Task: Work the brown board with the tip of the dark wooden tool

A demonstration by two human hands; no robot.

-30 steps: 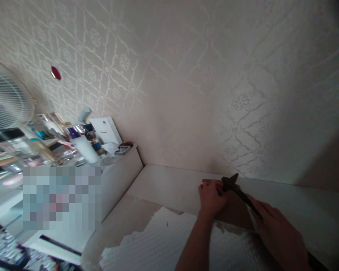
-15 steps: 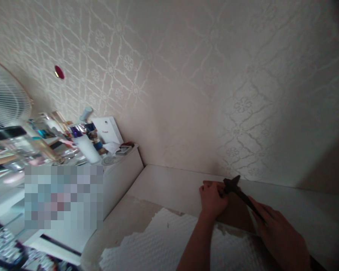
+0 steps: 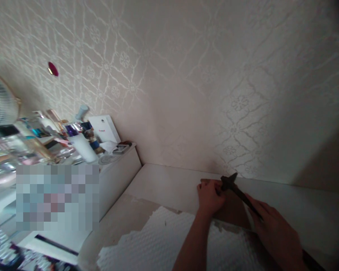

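My right hand grips the handle of a dark hammer, whose head lies near the back of a white ledge against the wall. My left hand is pinched shut right beside the hammer head, fingertips on a brown cardboard-like piece; what it pinches is too small to make out. White textured paper with torn edges lies below both hands.
A patterned wallpapered wall rises behind the ledge. At left a white cabinet holds bottles, a white box and other small items. A fan stands at the far left edge.
The view has shifted slightly right, so the fan and cabinet sit further left. Both hands and the hammer stay in nearly the same place.
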